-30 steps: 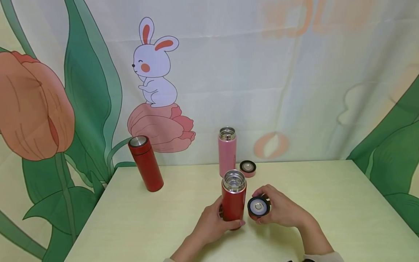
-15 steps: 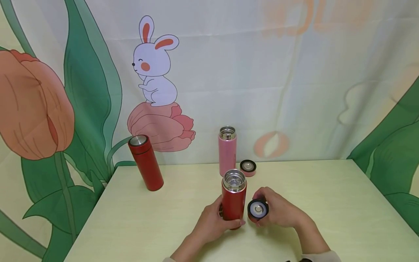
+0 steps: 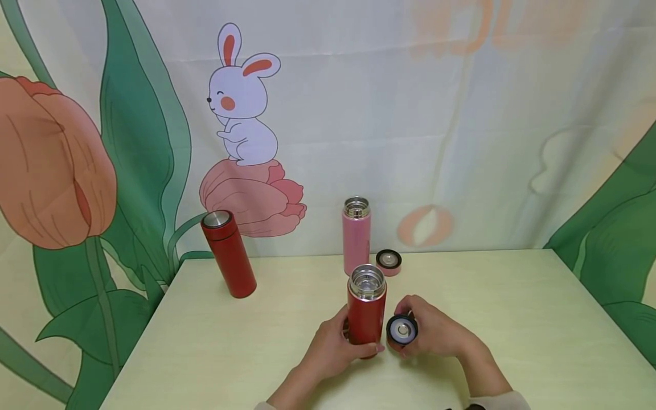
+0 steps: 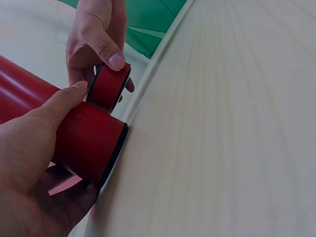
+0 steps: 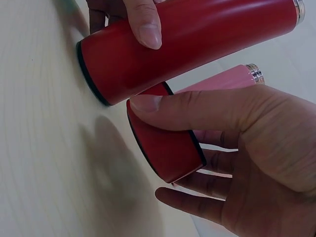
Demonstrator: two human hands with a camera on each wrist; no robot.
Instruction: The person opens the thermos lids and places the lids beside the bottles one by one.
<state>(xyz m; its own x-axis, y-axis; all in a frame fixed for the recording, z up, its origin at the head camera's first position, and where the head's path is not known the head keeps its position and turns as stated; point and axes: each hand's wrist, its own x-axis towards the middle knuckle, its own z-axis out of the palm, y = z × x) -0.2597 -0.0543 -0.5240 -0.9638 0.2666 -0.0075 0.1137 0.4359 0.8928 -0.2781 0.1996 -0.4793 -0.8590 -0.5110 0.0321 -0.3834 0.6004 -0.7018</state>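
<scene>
My left hand [image 3: 333,344] grips the lower part of a red thermos bottle [image 3: 366,319], which stands upright with its steel mouth uncovered. The thumb lies across the front near the base. Just right of the bottle my right hand [image 3: 435,330] pinches a red thermos lid [image 5: 165,145] between thumb and fingers. In the head view the lid's pale inner face and black ring point up. It is held low beside the bottle's base, and its shadow falls on the table in the right wrist view. The left wrist view shows lid and bottle close side by side.
Behind the gripped bottle stands an open pink thermos [image 3: 356,242], with its pink lid [image 3: 388,262] lying inner side up to its right. A capped red thermos [image 3: 230,256] stands at the back left of the pale table [image 3: 512,319]. A printed cloth [image 3: 410,114] hangs behind the table.
My right hand has moved down and slightly left with the lid, closer to the bottle's base. The left hand and bottle hold still.
</scene>
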